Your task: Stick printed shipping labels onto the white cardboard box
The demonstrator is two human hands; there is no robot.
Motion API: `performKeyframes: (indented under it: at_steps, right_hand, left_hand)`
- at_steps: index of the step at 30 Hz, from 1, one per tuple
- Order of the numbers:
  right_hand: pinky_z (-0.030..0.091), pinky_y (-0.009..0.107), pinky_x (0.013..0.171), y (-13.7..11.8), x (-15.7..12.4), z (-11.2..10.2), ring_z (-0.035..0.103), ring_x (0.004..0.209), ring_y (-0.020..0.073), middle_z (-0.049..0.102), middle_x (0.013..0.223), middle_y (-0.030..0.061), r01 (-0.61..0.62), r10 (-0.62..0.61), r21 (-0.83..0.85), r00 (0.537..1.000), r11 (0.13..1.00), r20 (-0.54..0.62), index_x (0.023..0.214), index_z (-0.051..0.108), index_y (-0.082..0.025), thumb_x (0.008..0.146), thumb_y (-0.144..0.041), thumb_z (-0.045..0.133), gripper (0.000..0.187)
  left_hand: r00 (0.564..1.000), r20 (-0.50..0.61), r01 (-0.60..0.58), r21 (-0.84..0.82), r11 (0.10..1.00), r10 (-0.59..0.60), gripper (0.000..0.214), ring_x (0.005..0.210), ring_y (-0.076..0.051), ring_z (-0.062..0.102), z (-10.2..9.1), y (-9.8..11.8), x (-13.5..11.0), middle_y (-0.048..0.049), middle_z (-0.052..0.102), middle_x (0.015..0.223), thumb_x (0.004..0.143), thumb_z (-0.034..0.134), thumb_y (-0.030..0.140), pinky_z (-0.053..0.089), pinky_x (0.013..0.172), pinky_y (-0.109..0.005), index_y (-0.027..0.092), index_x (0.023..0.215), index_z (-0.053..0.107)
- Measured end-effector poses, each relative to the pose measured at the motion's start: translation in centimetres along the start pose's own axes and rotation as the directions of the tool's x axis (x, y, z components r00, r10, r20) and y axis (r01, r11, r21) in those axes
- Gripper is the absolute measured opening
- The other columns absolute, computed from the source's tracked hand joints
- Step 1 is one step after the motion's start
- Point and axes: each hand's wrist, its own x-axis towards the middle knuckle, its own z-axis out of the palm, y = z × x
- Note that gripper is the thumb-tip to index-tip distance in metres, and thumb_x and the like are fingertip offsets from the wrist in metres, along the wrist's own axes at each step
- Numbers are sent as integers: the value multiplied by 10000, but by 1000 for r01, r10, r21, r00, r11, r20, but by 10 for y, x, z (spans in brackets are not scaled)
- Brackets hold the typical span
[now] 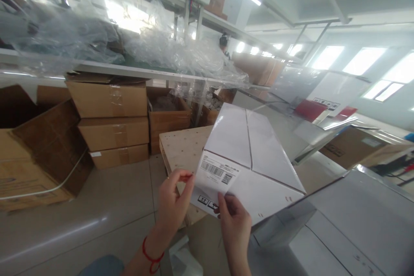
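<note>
A white cardboard box (252, 155) lies tilted on a plywood pallet (179, 148), its closed flaps facing up. A barcode label (217, 172) sits on its near corner. My left hand (173, 205), with a red cord at the wrist, pinches the label's left edge between thumb and forefinger. My right hand (233, 224) presses its fingers on the box face just below the label. Another white box (349, 220) lies to the right, partly under the first.
Brown cartons (110, 118) are stacked to the left, with an open one (35, 159) nearer. Crumpled clear plastic film (155, 47) covers the shelf (97, 68) behind. More cartons (355, 146) stand at right. A person's head (223, 43) shows far behind. The grey floor (97, 211) lies below left.
</note>
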Motion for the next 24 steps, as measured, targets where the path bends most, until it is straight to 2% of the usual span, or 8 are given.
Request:
performKeyframes:
  at_steps: [3, 6, 8, 13, 17, 19, 21, 24]
  right_hand:
    - [517, 289, 580, 1, 2, 0, 694, 629, 232, 717, 651, 63, 7, -8, 26, 1000, 1000, 10, 788, 725, -175, 754, -725, 623, 561]
    - [533, 303, 593, 8, 4, -1, 707, 653, 244, 735, 691, 75, 0, 0, 34, 1000, 999, 15, 800, 731, -174, 762, -719, 625, 557]
    - [537, 318, 604, 17, 5, -3, 709, 659, 253, 742, 704, 82, -21, 21, 15, 999, 1000, 25, 808, 737, -175, 756, -723, 622, 562]
    - [500, 315, 538, 28, -12, -11, 666, 579, 237, 713, 650, 65, -18, 20, -31, 998, 999, 67, 764, 716, -186, 772, -692, 609, 517]
    - [531, 279, 617, -20, -23, -20, 661, 657, 187, 738, 774, 59, 173, -180, 127, 982, 977, 50, 823, 727, -189, 873, -576, 622, 405]
    - [570, 293, 715, -52, -16, -20, 692, 781, 196, 761, 926, 79, 287, -316, 259, 945, 922, 78, 894, 752, -193, 914, -541, 600, 380]
    - [582, 352, 870, -71, -4, -15, 711, 963, 232, 764, 1059, 95, 280, -374, 427, 914, 860, 155, 998, 764, -203, 932, -543, 583, 391]
    - [539, 450, 1014, -59, 8, 2, 697, 1098, 287, 764, 1114, 126, 57, -276, 550, 905, 833, 324, 1053, 768, -185, 881, -583, 638, 452]
  left_hand:
    - [968, 228, -68, -162, 984, 105, 242, 893, -187, 703, 8, 34, 6, -55, 748, 915, 922, 566, 378, 521, 822, -279, 190, 905, 715]
    - [915, 404, 139, -306, 942, -3, 338, 854, -216, 729, 19, 52, 21, -87, 770, 884, 912, 542, 442, 574, 822, -313, 162, 869, 727]
    - [873, 473, 290, -304, 907, -121, 373, 778, -232, 733, 26, 49, 29, -102, 771, 814, 871, 557, 475, 598, 780, -345, 148, 807, 725]
    - [755, 540, 521, -147, 841, -373, 314, 750, -244, 735, 28, -1, 23, -100, 776, 753, 771, 578, 410, 594, 755, -358, 161, 701, 757]
    - [663, 535, 631, -25, 775, -523, 324, 756, -232, 737, 19, -50, 10, -111, 782, 762, 747, 543, 379, 566, 738, -332, 158, 675, 768]
    - [652, 508, 639, 32, 769, -563, 331, 699, -210, 719, 13, -62, 6, -113, 769, 718, 736, 529, 378, 532, 684, -305, 146, 637, 744]
    - [666, 495, 618, 53, 785, -558, 338, 649, -192, 693, 4, -63, 4, -108, 751, 676, 734, 506, 376, 495, 646, -286, 142, 606, 712]
    - [781, 413, 511, 8, 859, -469, 369, 644, -192, 675, -11, -50, 8, -99, 740, 663, 768, 483, 413, 485, 652, -294, 153, 598, 684]
